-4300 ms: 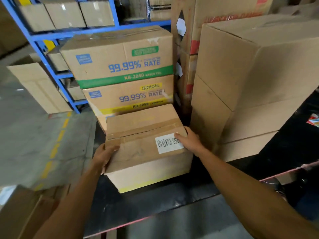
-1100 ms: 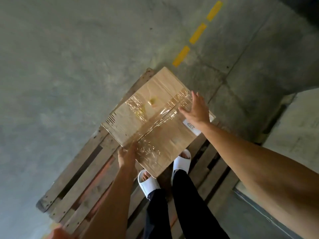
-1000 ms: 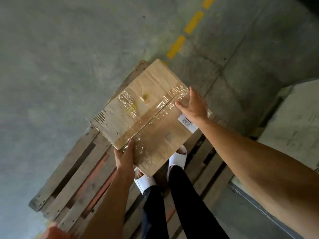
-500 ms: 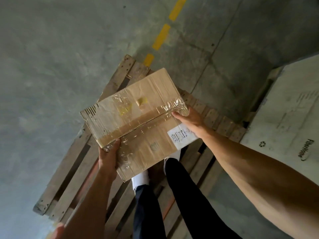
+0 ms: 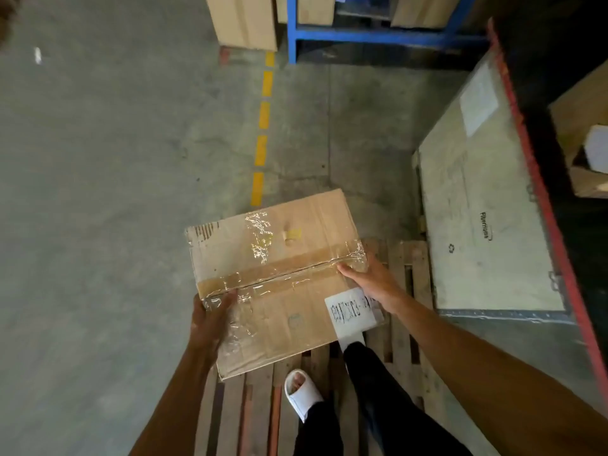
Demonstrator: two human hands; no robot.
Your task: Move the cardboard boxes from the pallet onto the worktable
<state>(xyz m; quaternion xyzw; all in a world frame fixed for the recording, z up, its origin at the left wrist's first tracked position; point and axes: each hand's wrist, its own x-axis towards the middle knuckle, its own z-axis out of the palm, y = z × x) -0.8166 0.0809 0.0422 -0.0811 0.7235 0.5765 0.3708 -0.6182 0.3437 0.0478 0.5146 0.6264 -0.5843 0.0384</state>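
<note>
I hold a taped brown cardboard box (image 5: 279, 278) with a white label in both hands, lifted above the wooden pallet (image 5: 406, 327). My left hand (image 5: 210, 319) grips its left edge, thumb on the top face. My right hand (image 5: 371, 284) grips the right edge beside the label, thumb lying on the tape seam. The worktable (image 5: 539, 195), black with a red edge, runs along the right side, and a box stands on it at the far right. No other box shows on the pallet slats in view.
My feet in white slippers (image 5: 301, 393) stand on the pallet. A pale flat crate (image 5: 477, 209) sits beside the table's edge. A blue rack (image 5: 362, 36) and a cardboard box (image 5: 243, 21) stand at the top. A yellow dashed line (image 5: 263, 126) crosses the concrete floor.
Both hands took hold of the box and raised it off the pallet. The view has swung round, bringing the table, pale crate and blue rack into sight.
</note>
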